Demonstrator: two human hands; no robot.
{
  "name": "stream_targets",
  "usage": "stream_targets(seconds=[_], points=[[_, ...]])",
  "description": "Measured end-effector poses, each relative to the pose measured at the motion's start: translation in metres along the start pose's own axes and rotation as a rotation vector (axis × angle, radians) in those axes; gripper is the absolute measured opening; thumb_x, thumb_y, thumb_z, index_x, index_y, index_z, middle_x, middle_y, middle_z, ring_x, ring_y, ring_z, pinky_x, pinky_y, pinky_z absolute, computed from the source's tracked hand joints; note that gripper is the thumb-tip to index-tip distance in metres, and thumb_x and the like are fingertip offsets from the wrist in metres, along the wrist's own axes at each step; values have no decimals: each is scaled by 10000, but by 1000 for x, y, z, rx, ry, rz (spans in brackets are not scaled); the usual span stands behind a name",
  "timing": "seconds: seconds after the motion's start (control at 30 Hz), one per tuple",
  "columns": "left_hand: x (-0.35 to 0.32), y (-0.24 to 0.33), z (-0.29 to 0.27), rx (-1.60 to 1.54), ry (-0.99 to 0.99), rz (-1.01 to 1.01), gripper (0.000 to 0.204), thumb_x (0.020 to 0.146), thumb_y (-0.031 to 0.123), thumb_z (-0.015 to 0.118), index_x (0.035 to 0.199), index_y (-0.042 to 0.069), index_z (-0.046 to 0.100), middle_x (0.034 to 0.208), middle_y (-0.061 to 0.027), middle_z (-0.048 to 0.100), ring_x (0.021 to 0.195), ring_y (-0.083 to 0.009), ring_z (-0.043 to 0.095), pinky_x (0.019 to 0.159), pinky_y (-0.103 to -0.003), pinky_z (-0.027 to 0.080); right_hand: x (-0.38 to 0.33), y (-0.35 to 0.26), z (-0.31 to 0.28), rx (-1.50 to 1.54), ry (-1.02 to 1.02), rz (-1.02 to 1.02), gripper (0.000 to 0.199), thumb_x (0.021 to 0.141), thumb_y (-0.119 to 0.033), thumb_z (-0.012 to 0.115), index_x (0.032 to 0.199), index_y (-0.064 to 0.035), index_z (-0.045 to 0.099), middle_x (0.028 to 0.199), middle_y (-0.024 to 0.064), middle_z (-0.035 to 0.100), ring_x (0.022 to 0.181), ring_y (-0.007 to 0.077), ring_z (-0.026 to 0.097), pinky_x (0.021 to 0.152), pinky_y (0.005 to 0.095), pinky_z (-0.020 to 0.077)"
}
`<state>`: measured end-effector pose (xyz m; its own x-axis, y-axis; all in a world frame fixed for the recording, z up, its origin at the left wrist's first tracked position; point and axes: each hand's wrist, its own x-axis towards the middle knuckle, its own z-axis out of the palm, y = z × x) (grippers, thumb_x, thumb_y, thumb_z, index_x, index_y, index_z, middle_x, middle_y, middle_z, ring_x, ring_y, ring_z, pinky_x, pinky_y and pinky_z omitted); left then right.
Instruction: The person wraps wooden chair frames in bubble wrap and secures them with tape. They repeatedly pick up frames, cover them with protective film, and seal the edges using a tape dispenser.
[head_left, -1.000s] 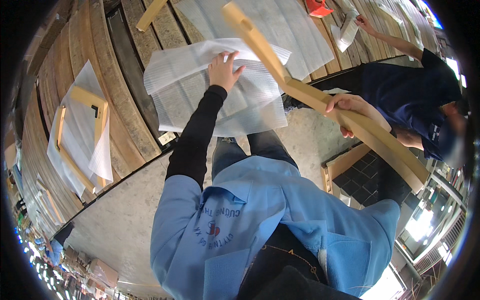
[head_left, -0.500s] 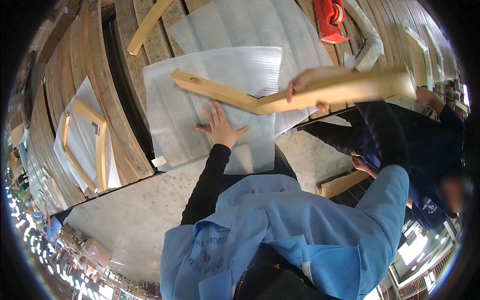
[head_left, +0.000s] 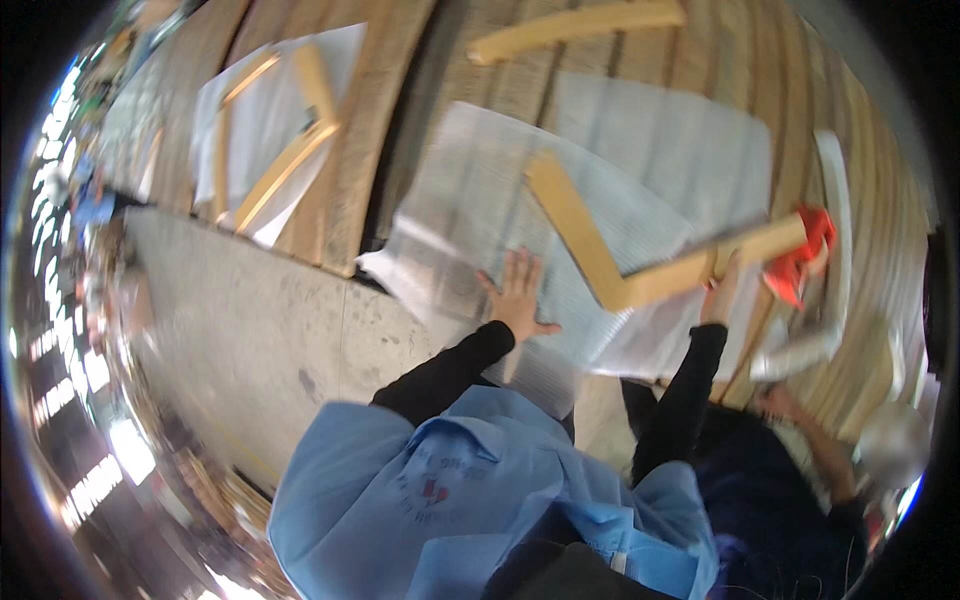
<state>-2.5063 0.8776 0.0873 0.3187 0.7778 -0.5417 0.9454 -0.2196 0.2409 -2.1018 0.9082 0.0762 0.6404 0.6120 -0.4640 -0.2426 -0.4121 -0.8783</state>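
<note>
A pale wooden V-shaped piece, two bars joined at an angle, lies over a translucent foam sheet. My left hand rests flat on the sheet, fingers spread, left of the joint and apart from the wood. At the right bar, my right hand grips the near side; its fingertips are blurred and partly hidden. The bar's far end meets or overlaps a red tape dispenser in this view; whether they touch I cannot tell.
Another foam sheet lies behind. A curved wooden bar is at the back, and more angled wooden pieces lie on a sheet at left. A white wrapped angled piece lies at right. A co-worker's arm shows nearby.
The view has turned, shifting the scene. My right hand has brought the wooden piece's right bar down and in from the right, toward the table. My left hand stays spread on the sheet.
</note>
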Motion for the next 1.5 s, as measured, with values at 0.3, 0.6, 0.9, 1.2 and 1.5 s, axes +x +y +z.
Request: stream_targets(seconds=[0.3, 0.6, 0.9, 1.2, 1.5], points=[[-4, -28, -2, -199, 122, 104, 766, 953, 411, 583, 1561, 33, 311, 1678, -209, 145, 1549, -422, 115, 1064, -844, 66, -54, -83, 81, 235, 314, -352, 634, 1034, -489, 548, 1445, -49, 350, 1174, 223, 590, 925, 332, 686, 732, 443, 640], [197, -44, -191, -310, 842, 521, 334, 957, 193, 665, 1263, 70, 611, 1180, -108, 604, 1138, -322, 565, 986, -439, 431, -94, -121, 17, 144, 175, -129, 595, 1041, -589, 449, 1297, -53, 486, 894, 164, 633, 700, 269, 685, 610, 385, 586], [278, 12, -181, 255, 78, 813, 364, 815, 412, 809, 1108, 250, 667, 1105, 1, 621, 1135, -225, 557, 942, -476, 359, 20, 6, 58, -125, 322, -207, 586, 1004, -541, 560, 1196, 13, 566, 1002, 211, 678, 905, 305, 709, 775, 424, 589], [244, 9, -196, 42, 176, 1070, 136, 852, 262, 765, 968, 240, 698, 816, 45, 626, 898, -191, 620, 917, -422, 389, 2, -45, 106, -1098, 303, -98, 936, 721, -529, 862, 1367, 35, 487, 1376, 301, 525, 1348, 470, 443, 1032, 550, 475], [152, -45, -176, -7, 20, 1353, 255, 798, 119, 766, 1017, 244, 735, 857, 45, 580, 873, -191, 600, 839, -381, 431, -113, -42, 92, -1198, -593, -828, 221, 886, -152, 707, 1105, -134, 727, 962, 39, 718, 946, 216, 687, 923, 391, 570]])
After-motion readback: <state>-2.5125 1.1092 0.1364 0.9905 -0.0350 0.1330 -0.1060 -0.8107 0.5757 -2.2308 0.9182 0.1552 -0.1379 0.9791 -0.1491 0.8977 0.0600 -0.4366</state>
